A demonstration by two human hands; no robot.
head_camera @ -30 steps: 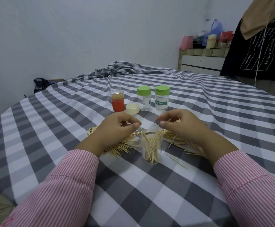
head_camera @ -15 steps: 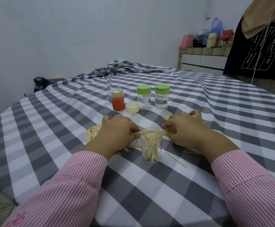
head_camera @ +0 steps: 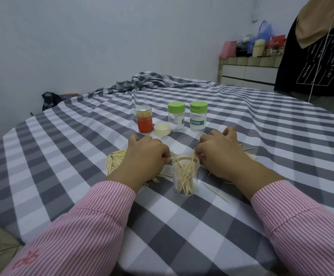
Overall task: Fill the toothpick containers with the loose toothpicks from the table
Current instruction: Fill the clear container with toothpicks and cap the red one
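1. Grey-and-white checked cloth covers the round table; it is rumpled at the far edge, below a plain pale wall.
2. I take the open clear container as my landmark: it stands upright on the cloth between my hands, partly filled with toothpicks standing at loose angles.
3. My left hand lies knuckles-up just left of it, fingers curled down onto the pile of loose toothpicks and pinching a few near the rim.
4. My right hand lies just right of it, fingers bent into the toothpicks there; whether it grips any I cannot tell.
5. A single toothpick lies near and to the right of it.
6. Beyond it stand an orange jar, a cream lid and two green-capped bottles.
7. Far right of it are a tiled counter with clutter and hanging dark clothing.
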